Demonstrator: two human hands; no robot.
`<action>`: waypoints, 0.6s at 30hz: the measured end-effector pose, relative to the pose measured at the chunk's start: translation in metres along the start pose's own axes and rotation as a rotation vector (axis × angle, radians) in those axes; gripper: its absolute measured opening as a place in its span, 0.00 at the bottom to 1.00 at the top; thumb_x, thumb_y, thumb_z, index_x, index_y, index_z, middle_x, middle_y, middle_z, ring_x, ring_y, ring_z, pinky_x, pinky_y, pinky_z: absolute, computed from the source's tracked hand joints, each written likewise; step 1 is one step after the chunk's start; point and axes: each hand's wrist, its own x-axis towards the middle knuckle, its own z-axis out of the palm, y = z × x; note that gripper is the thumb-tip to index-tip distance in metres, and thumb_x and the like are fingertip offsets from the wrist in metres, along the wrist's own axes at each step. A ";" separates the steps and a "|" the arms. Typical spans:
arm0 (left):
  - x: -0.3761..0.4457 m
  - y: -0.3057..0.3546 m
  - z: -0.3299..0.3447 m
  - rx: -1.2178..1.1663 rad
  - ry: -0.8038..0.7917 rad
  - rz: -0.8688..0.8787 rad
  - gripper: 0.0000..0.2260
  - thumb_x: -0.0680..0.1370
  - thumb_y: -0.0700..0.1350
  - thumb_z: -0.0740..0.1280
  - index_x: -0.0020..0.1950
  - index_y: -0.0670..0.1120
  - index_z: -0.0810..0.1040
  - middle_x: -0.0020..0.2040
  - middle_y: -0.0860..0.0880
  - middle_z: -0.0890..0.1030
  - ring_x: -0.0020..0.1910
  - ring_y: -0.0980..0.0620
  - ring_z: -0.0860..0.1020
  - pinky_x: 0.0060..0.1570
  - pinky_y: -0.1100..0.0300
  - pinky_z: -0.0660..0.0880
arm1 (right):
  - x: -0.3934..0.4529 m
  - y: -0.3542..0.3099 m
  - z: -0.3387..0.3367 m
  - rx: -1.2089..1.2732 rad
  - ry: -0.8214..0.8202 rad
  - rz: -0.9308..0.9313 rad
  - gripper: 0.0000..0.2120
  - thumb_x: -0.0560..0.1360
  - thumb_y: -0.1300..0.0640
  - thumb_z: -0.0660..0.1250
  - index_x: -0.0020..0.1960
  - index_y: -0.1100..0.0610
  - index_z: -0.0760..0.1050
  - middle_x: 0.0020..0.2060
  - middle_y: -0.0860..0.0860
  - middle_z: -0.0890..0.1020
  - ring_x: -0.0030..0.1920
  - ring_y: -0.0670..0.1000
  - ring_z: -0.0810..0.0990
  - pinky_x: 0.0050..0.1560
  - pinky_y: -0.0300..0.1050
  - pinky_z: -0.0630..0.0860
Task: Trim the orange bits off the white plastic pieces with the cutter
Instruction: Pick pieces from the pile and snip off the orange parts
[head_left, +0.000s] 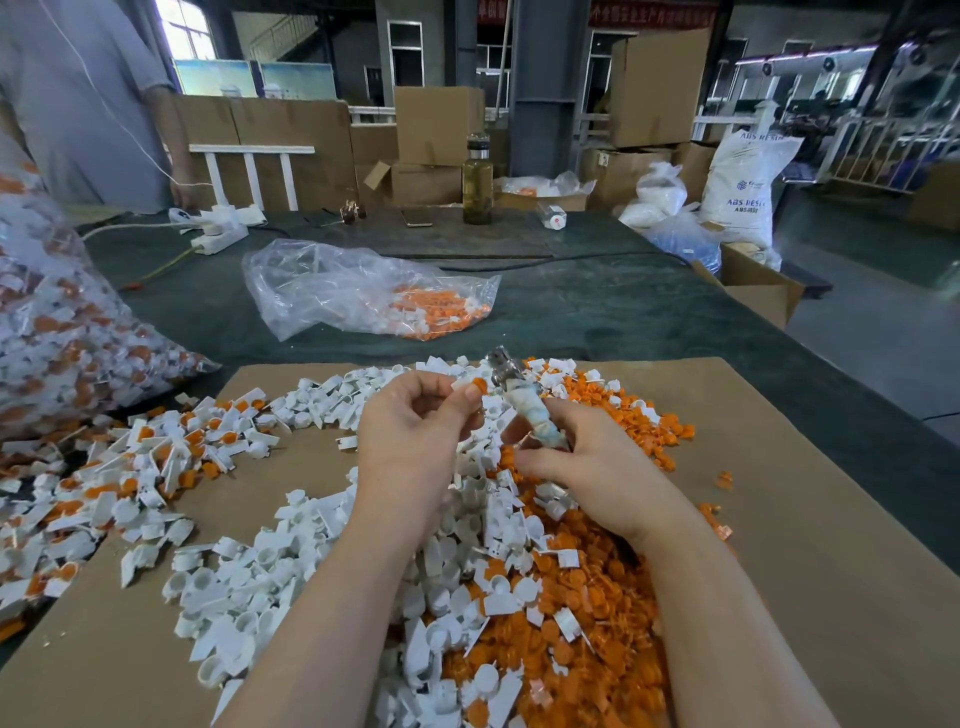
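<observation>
My left hand (415, 436) pinches a small white plastic piece (467, 385) with an orange bit on it, held up above the heap. My right hand (582, 462) grips the cutter (530, 405) by its tape-wrapped handles. The metal jaws point up and sit just right of the piece. Below both hands lie a heap of white pieces (291, 577) and a heap of cut orange bits (587, 597). To the left is a pile of untrimmed white-and-orange pieces (156, 467).
All piles lie on brown cardboard (810, 519) over a dark green table. A full clear bag of pieces (57, 322) stands at the left, a nearly empty bag (363, 291) behind. A person (78, 104) stands far left. Bottle (477, 182), power strip (221, 236), boxes at back.
</observation>
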 end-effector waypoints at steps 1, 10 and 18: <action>0.000 0.001 0.000 -0.021 -0.006 0.000 0.05 0.77 0.36 0.71 0.42 0.42 0.78 0.34 0.48 0.82 0.29 0.59 0.80 0.32 0.70 0.76 | 0.000 0.001 -0.001 -0.004 -0.026 0.001 0.07 0.74 0.57 0.71 0.51 0.56 0.77 0.43 0.52 0.82 0.43 0.51 0.81 0.47 0.52 0.77; 0.000 0.002 -0.002 -0.042 -0.029 0.020 0.07 0.77 0.36 0.70 0.41 0.44 0.78 0.31 0.52 0.80 0.29 0.60 0.80 0.34 0.70 0.77 | 0.000 0.003 0.001 -0.058 -0.082 -0.043 0.08 0.74 0.57 0.70 0.41 0.47 0.74 0.29 0.38 0.76 0.31 0.40 0.73 0.32 0.35 0.68; -0.002 0.005 0.001 -0.103 -0.019 0.014 0.08 0.78 0.34 0.68 0.40 0.43 0.77 0.29 0.55 0.79 0.28 0.62 0.79 0.32 0.71 0.75 | 0.001 0.001 0.006 -0.103 -0.060 -0.064 0.06 0.75 0.61 0.67 0.48 0.52 0.79 0.37 0.46 0.79 0.35 0.47 0.76 0.35 0.45 0.72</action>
